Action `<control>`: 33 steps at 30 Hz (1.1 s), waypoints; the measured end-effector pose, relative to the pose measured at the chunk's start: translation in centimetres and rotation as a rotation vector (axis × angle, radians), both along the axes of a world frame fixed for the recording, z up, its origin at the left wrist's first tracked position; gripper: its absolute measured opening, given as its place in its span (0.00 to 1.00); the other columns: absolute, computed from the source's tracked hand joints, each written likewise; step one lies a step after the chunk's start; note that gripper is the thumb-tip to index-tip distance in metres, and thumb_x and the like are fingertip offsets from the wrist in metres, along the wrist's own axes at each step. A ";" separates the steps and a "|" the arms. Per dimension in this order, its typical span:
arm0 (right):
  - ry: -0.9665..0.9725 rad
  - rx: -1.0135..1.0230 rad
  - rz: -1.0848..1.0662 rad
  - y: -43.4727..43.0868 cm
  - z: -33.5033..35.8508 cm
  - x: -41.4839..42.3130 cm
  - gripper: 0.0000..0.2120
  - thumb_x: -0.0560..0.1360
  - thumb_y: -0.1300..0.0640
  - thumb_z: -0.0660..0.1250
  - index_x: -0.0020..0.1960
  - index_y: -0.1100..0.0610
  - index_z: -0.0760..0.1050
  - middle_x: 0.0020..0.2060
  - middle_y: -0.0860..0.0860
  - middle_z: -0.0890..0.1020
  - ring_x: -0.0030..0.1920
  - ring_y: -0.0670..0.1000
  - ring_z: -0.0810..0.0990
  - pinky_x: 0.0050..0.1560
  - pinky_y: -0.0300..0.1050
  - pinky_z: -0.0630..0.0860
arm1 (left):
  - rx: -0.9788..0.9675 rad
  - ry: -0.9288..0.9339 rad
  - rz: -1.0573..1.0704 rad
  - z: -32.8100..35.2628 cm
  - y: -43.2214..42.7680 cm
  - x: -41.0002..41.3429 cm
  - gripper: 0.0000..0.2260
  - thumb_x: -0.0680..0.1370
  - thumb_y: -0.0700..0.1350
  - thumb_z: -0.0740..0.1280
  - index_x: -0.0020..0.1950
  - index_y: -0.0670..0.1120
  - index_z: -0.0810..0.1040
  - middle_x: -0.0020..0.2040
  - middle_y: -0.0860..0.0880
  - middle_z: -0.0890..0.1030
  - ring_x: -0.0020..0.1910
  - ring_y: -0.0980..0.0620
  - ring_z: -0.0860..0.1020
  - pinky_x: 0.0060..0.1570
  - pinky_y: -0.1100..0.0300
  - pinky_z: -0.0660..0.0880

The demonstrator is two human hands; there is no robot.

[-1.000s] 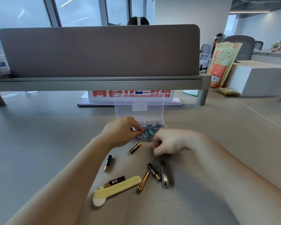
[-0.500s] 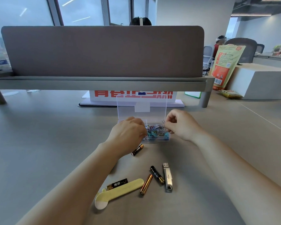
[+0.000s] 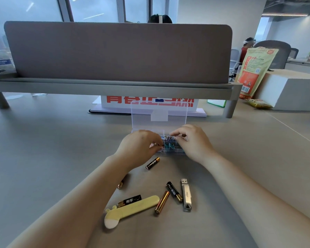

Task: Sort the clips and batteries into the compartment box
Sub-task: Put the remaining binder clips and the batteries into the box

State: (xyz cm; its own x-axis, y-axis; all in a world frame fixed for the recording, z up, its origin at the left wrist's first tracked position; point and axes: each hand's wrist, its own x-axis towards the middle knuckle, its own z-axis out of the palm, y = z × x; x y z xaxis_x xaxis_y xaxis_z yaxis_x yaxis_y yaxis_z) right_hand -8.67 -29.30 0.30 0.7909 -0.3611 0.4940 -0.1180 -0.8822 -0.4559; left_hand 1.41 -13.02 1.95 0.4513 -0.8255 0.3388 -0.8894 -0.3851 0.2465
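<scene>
The clear compartment box stands with its lid upright, and coloured clips lie inside. My left hand curls over the box's left front and grips its edge. My right hand hovers over the right side, thumb and forefinger pinched low on the clip pile; what they pinch looks like a paper clip. Several batteries lie loose on the table: one just in front of the box, a black one, a gold one, a labelled one, and one half hidden under my left forearm.
A silver USB stick lies beside the black battery. A pale yellow case rests against the labelled battery. Behind the box are a red-lettered sign and a grey desk divider. An orange bag and a white block stand at the far right.
My right hand came up from the table by the USB stick, carried a paper clip over the box, and has now dropped onto the clip pile. My left hand stayed at the box.
</scene>
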 end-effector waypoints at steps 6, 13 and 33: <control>0.025 -0.156 0.070 1.2 0.0 0.1 0.10 0.76 0.58 0.66 0.55 0.53 0.82 0.51 0.49 0.83 0.52 0.53 0.73 0.47 0.43 0.66 | -0.001 0.046 0.014 1.0 0.7 0.7 0.10 0.74 0.53 0.69 0.54 0.53 0.82 0.50 0.56 0.77 0.46 0.57 0.73 0.41 0.63 0.71; 0.075 -0.271 0.101 1.7 -0.2 0.0 0.11 0.77 0.55 0.63 0.55 0.52 0.81 0.52 0.47 0.82 0.53 0.53 0.73 0.48 0.43 0.65 | 0.043 0.067 0.015 1.1 1.0 0.7 0.08 0.75 0.51 0.69 0.51 0.53 0.84 0.48 0.53 0.78 0.45 0.55 0.74 0.42 0.60 0.73; 0.171 -0.397 0.158 2.5 0.8 -0.2 0.14 0.74 0.53 0.59 0.47 0.56 0.83 0.43 0.51 0.84 0.48 0.55 0.75 0.42 0.48 0.73 | 0.075 -0.037 0.045 0.7 0.6 0.4 0.09 0.78 0.51 0.64 0.55 0.57 0.82 0.54 0.56 0.81 0.54 0.54 0.74 0.48 0.56 0.76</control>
State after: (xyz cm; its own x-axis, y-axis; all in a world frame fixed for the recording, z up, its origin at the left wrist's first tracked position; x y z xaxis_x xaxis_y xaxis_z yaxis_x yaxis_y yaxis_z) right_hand -8.92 -26.81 1.13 0.9032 -0.0386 0.4274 -0.0123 -0.9979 -0.0643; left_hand 1.78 -12.37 2.69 0.4765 -0.8287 0.2936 -0.8789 -0.4408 0.1824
